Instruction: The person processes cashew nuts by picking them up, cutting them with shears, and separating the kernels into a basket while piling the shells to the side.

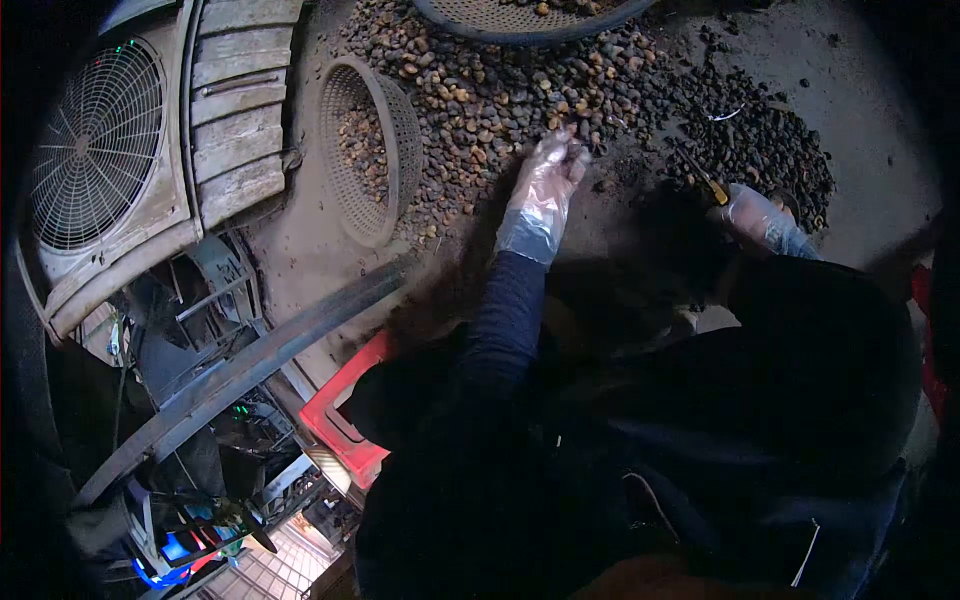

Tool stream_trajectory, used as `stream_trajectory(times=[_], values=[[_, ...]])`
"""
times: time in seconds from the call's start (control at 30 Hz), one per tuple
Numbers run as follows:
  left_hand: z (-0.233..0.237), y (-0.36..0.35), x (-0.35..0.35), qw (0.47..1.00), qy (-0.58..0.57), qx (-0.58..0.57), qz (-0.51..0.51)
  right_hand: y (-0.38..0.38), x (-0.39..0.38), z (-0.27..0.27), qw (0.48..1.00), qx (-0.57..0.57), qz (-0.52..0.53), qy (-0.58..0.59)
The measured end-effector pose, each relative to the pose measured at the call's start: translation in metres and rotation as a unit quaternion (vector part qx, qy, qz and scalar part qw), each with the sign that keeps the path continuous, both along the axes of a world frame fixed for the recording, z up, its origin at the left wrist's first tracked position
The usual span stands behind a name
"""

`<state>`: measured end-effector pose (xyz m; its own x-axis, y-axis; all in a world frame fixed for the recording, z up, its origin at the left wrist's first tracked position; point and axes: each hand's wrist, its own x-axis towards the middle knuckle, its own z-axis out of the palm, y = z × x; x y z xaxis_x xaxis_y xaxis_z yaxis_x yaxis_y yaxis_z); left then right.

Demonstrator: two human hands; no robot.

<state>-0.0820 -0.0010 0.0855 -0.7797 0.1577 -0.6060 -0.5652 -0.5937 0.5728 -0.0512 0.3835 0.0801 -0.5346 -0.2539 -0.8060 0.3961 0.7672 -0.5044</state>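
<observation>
My left hand (548,180), in a clear plastic glove over a dark blue sleeve, reaches into a big pile of brown nuts (480,90) on the ground; its fingertips pinch at nuts near the pile's edge. My right hand (755,215), also gloved, is shut on a small tool with a yellow-and-dark handle (708,182), held beside a heap of darker shells (760,140). My dark-clothed body fills the lower frame.
A woven basket (390,110) with some nuts leans at the pile's left. Another basket's rim (520,28) shows at the top. A fan (95,145) and wooden slats (235,100) stand at left. A red crate (345,425) lies beneath me.
</observation>
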Motion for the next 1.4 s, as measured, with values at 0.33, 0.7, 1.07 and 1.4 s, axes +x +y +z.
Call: stream_trajectory(times=[0.33,0.7,1.07,1.4], values=[[0.106,0.032,-0.064,0.964,0.104,0.073,0.235,0.001,0.002,0.023,0.999,0.002,0.035,0.008],[-0.047,0.012,-0.034,0.561,0.235,-0.758,-0.235,0.004,-0.004,0.028,0.996,0.002,0.081,0.03],[-0.045,0.035,-0.05,0.545,0.128,-0.725,-0.401,-0.002,-0.004,0.017,0.998,-0.036,0.04,0.03],[-0.042,0.084,0.016,0.963,0.104,-0.222,-0.114,-0.019,-0.017,0.053,0.969,0.032,0.2,0.138]])
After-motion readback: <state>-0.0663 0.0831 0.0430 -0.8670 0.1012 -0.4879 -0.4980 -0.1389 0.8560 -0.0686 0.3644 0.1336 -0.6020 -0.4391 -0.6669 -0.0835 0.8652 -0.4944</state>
